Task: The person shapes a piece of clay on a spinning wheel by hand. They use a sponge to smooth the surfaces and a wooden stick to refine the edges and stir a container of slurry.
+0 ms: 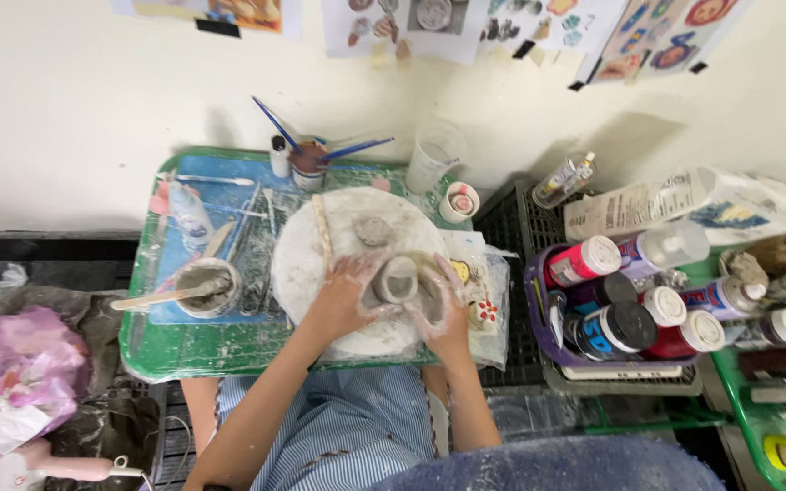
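Clay-smeared fingers (367, 273) curled and clamped against the sides of a small grey hollow clay cup (398, 280): left hand (349, 295) cupping its left wall, right hand (443, 314) wrapped around its right wall, fingertips of both close together at the near side. Clamped on the clay, not spread. Cup mouth up, upright, resting on a round white clay-dusted turntable board (320, 264), a little right of the board's middle and toward its near edge.

Judged as a shaping step: walls being pinched and steadied between both palms. Next move likely calls for gentle, even pressure and a slow turn of the piece, to keep the thin rim from collapsing.

Just beyond the cup, on the far part of the board, a small flat grey clay disc (373, 230), apart from the fingers. Left of it, a pale wooden modelling stick (322, 227) lying along the board. Further left, on the green plastic tray (184, 350), a round slip-filled bowl (206, 286) with a wooden spatula laid across. At the far edge, a cup of blue-handled brushes (309, 162). Well to the right, a purple basket of paint bottles (620, 309).
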